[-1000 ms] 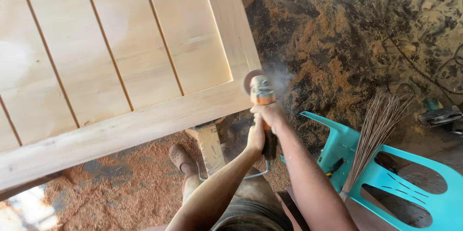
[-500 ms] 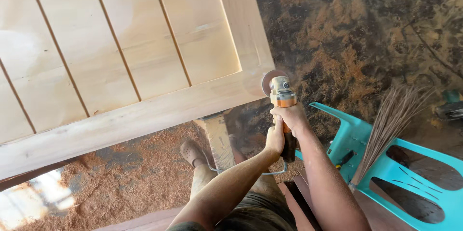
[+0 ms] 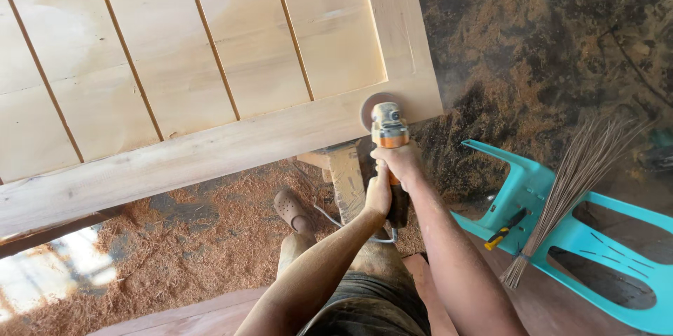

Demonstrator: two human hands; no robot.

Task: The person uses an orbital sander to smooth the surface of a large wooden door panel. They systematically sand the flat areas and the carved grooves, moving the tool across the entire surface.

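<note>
**Grinder Position Along the Door's Lower Rail**

As the angle grinder (image 3: 388, 129) sat with its disc against the bottom rail of the pale wooden door panel (image 3: 210, 76), both hands were closed on the tool. The right hand (image 3: 399, 162) gripped the body just behind the orange-and-grey head; the left hand (image 3: 379, 192) was wrapped around the rear of the handle, nearer the person.

Compared with the view one second before, the disc had moved off the outer corner of the frame and now rested on the rail face, just inside the corner. A faint haze of dust hung beside the corner. This suggested that sanding was proceeding along the rail rather than being finished at the edge.

The door lay flat on a wooden support (image 3: 347, 175). Below it, the floor (image 3: 175, 238) was covered in sawdust, and a foot in a brown clog (image 3: 293, 211) stood there. To the right, a turquoise plastic chair (image 3: 596, 238) lay tipped over, with a stick broom (image 3: 568, 196) and a yellow-handled tool (image 3: 506, 229) resting on it.
</note>
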